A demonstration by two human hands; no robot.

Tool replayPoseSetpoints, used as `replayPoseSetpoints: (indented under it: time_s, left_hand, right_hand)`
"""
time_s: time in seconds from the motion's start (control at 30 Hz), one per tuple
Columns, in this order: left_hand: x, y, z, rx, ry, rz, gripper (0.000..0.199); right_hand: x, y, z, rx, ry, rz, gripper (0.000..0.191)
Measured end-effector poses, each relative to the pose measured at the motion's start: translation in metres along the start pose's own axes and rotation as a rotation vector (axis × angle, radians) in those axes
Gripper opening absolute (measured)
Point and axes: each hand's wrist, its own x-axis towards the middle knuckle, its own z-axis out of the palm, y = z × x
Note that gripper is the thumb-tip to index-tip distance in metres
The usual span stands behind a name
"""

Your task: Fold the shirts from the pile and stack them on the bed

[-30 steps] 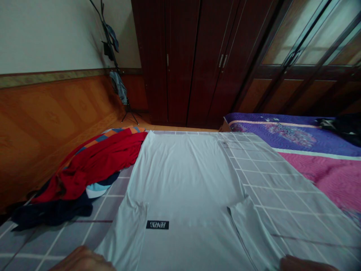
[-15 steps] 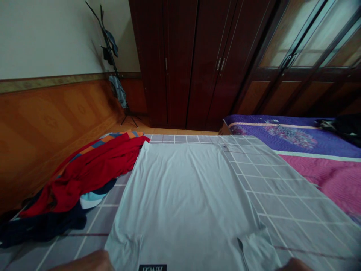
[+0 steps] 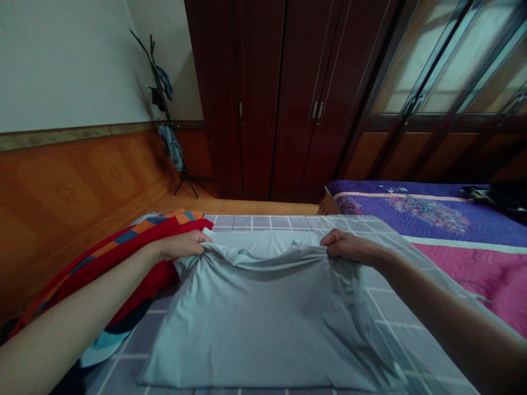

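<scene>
Our left hand (image 3: pixel 181 245) and right hand (image 3: pixel 348 247) both have their grip clamped on the far edge of the pale grey shirt (image 3: pixel 255 323), lying bunched on the checked bedspread (image 3: pixel 411 340); risk: uneven pull skews the fabric or drags the adjacent red garment (image 3: pixel 123 258).

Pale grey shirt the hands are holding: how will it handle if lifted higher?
The shirt looks floppy: it bunches softly at the left hand and right hand and sags between them. Probably light, given how thin the fabric looks. Its slight sheen suggests it could slip from a loose pinch.
</scene>
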Motion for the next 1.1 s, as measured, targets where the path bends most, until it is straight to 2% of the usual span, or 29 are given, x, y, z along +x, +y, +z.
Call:
replayPoseSetpoints:
  time_s: [0.1, 0.2, 0.33, 0.43, 0.53, 0.63, 0.83, 0.97, 1.03, 1.1]
  left_hand:
    - [0.039, -0.017, -0.007, -0.043, -0.01, 0.016, 0.024]
    - [0.062, -0.039, -0.003, -0.003, 0.113, 0.03, 0.021]
    - [0.071, -0.066, 0.01, 0.027, 0.277, 0.058, 0.023]
    - [0.073, -0.076, 0.016, 0.038, 0.361, 0.071, 0.027]
    - [0.075, -0.076, 0.018, 0.065, 0.411, 0.089, 0.028]
    - [0.077, -0.073, 0.02, 0.214, 0.478, 0.074, 0.026]
    - [0.073, -0.065, 0.021, 0.456, 0.481, -0.033, 0.023]
    - [0.068, -0.057, 0.021, 0.672, 0.538, -0.11, 0.023]
    - [0.067, -0.053, 0.027, 0.785, 0.582, -0.087, 0.022]
    - [0.068, -0.046, 0.037, 0.84, 0.623, 0.006, 0.02]
  right_hand:
    - [0.046, 0.008, -0.006, -0.06, 0.106, 0.0, 0.005]
    - [0.079, 0.031, -0.004, -0.114, 0.174, -0.001, 0.005]
    - [0.093, 0.062, -0.003, -0.139, 0.203, -0.044, 0.009]
    - [0.095, 0.072, -0.006, -0.148, 0.2, -0.106, 0.015]
    - [0.098, 0.073, -0.007, -0.149, 0.221, -0.152, 0.026]
    - [0.102, 0.071, -0.005, -0.167, 0.235, -0.177, 0.03]
    - [0.103, 0.057, 0.007, -0.335, 0.318, -0.207, 0.03]
    - [0.108, 0.054, 0.018, -0.275, 0.394, -0.317, 0.033]
    - [0.111, 0.056, 0.022, -0.312, 0.466, -0.309, 0.033]
    - [0.114, 0.06, 0.024, -0.392, 0.526, -0.272, 0.033]
